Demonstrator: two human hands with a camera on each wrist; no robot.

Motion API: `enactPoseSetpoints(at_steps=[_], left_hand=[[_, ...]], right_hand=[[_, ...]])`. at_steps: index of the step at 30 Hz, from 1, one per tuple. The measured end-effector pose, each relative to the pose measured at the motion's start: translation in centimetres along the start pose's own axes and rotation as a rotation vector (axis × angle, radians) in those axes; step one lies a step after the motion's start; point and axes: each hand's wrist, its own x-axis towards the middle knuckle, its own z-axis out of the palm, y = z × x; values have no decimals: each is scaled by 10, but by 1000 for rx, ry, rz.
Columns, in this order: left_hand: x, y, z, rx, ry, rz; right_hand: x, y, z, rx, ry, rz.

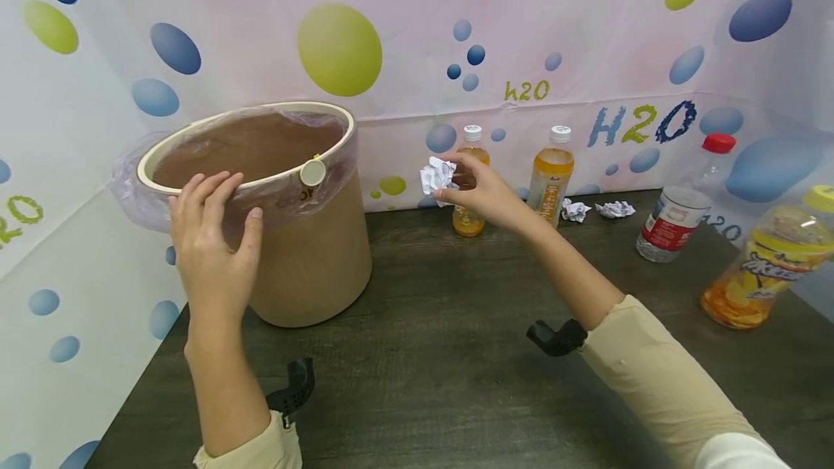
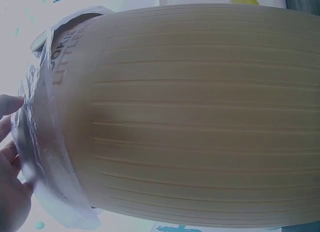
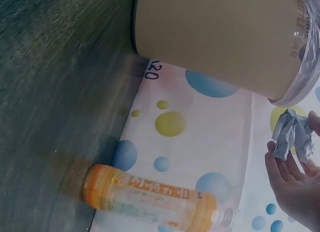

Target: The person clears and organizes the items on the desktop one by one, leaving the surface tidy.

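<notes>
A beige trash bin [image 1: 313,259] with a thin plastic bag [image 1: 150,201] folded over its rim stands at the left in the head view. My left hand [image 1: 215,252] rests at the bin's near rim, fingers reaching up to it and thumb in front of the bag; the left wrist view shows that hand [image 2: 12,167] at the bag's edge. My right hand [image 1: 478,190] pinches a crumpled paper ball [image 1: 436,176] in the air, right of the bin. The right wrist view shows the paper ball [image 3: 292,137] between thumb and fingers.
Behind the right hand stands an orange drink bottle [image 1: 469,219], with a second one [image 1: 552,172] beside it. Further right are two paper balls [image 1: 575,210], a red-capped bottle [image 1: 674,216] and a yellow-capped bottle [image 1: 759,266]. A printed cloth [image 1: 417,35] backs the dark table [image 1: 423,353].
</notes>
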Motion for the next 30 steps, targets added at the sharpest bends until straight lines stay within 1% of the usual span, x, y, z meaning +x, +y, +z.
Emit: enactPoseSetpoints(at_steps=[5, 9, 17, 26, 30], left_hand=[[1, -1, -1, -8, 4, 8], [1, -1, 0, -3, -7, 19], [0, -1, 1, -6, -2, -2], [0, -1, 1, -1, -5, 11], [0, -1, 0, 5, -9, 11]], right_hand=[[6, -9, 5, 24, 5, -9], [10, -17, 8, 43, 17, -10], [23, -35, 13, 41, 2, -49], [36, -53, 17, 81, -2, -123], [41, -60, 20, 101, -11, -131]])
